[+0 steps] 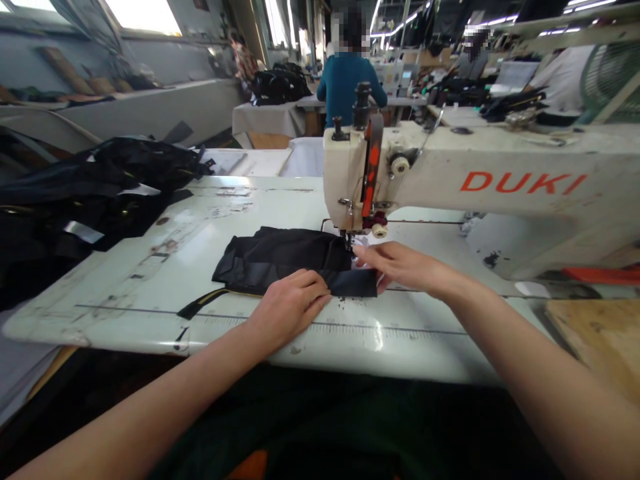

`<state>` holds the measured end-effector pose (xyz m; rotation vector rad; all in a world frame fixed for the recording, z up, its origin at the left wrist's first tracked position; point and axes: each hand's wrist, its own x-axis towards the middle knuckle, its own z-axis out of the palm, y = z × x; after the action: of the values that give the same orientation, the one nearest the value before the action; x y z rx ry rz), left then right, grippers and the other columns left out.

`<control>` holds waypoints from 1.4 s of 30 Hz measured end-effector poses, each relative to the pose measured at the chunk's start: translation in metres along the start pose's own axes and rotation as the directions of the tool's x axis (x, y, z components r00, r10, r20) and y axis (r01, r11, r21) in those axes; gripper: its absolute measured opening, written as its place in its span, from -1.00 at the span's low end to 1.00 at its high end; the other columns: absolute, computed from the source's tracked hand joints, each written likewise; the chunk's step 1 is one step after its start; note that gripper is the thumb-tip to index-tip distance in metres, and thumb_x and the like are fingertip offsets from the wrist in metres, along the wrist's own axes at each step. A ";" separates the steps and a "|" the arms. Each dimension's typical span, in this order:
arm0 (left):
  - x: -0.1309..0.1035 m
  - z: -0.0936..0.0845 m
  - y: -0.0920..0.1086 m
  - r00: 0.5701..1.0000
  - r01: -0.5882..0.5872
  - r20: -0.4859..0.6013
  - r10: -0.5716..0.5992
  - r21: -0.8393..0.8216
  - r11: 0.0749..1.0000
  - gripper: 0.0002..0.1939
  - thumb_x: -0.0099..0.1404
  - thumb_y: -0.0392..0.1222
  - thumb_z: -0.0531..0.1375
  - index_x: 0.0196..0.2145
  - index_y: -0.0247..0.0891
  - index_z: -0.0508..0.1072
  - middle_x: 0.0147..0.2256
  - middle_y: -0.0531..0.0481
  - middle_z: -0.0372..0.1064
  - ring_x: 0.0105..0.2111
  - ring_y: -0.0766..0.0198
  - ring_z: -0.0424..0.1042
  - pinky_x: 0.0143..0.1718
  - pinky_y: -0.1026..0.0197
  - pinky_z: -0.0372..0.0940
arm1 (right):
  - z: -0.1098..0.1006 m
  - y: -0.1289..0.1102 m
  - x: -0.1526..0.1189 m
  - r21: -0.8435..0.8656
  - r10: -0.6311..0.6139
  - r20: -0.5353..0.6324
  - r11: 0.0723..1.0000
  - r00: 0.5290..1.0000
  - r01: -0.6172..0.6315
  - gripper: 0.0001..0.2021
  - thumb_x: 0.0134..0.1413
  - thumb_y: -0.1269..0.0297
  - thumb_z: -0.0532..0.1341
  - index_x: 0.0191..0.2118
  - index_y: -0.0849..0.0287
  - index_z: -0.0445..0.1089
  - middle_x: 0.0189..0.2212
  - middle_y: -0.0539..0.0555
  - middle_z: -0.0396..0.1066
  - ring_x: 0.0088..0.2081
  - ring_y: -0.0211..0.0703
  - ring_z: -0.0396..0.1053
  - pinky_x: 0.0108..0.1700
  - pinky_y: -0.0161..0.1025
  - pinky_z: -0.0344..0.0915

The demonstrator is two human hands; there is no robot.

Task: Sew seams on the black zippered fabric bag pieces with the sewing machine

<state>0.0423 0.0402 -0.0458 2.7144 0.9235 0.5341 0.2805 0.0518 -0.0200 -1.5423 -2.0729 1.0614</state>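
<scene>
A folded piece of black fabric point(295, 257) lies on the pale green sewing table point(260, 200), its right end under the needle area of the white sewing machine point(430, 173). My left hand point(295, 300) rests on the near edge of the fabric, fingers together and pressed down on it. At the fabric's right end, beside the presser foot point(347, 241), my right hand point(397, 267) pinches the edge with thumb and fingers. A black strip with a yellowish line point(203, 303) sticks out from the fabric's left side.
A heap of black fabric pieces point(95, 187) covers the table's left side. A wooden board point(600, 333) is at the right, near an orange object point(605, 275). Beyond the machine, a person in a teal top point(345, 87) faces away at another table.
</scene>
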 end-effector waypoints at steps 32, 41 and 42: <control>-0.011 0.014 0.006 0.990 -0.083 -0.115 0.078 -0.036 0.996 -0.81 0.38 -0.38 0.04 -0.15 -0.33 0.44 -0.07 -0.16 0.40 0.04 0.07 0.26 0.08 0.01 0.28 | 0.022 0.005 0.007 -0.182 0.094 -0.282 0.972 0.955 -0.149 -0.77 0.03 0.18 0.21 -0.56 0.15 0.41 -0.70 -0.06 0.22 -0.57 -0.24 0.17 -0.51 -0.31 0.00; -0.017 0.019 0.003 0.993 -0.026 -0.116 0.022 -0.032 0.999 -0.79 0.36 -0.43 0.03 -0.16 -0.28 0.41 -0.02 -0.18 0.26 0.00 0.11 0.29 0.05 0.05 0.31 | 0.017 0.018 0.009 -0.005 0.143 -0.157 0.989 0.977 -0.145 -0.70 -0.01 0.08 0.24 -0.57 0.19 0.41 -0.73 -0.11 0.14 -0.63 -0.32 0.11 -0.59 -0.36 -0.02; -0.017 0.019 0.002 0.993 -0.039 -0.115 0.035 -0.041 0.998 -0.79 0.36 -0.45 0.03 -0.16 -0.28 0.40 -0.03 -0.17 0.29 0.03 0.10 0.27 0.07 0.05 0.29 | 0.018 0.019 0.010 -0.001 0.146 -0.155 0.989 0.977 -0.148 -0.73 -0.04 0.11 0.25 -0.57 0.19 0.43 -0.73 -0.10 0.17 -0.62 -0.32 0.12 -0.59 -0.36 -0.02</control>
<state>0.0392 0.0262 -0.0671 2.6908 0.8794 0.7147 0.2779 0.0567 -0.0470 -1.7480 -1.8903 0.9467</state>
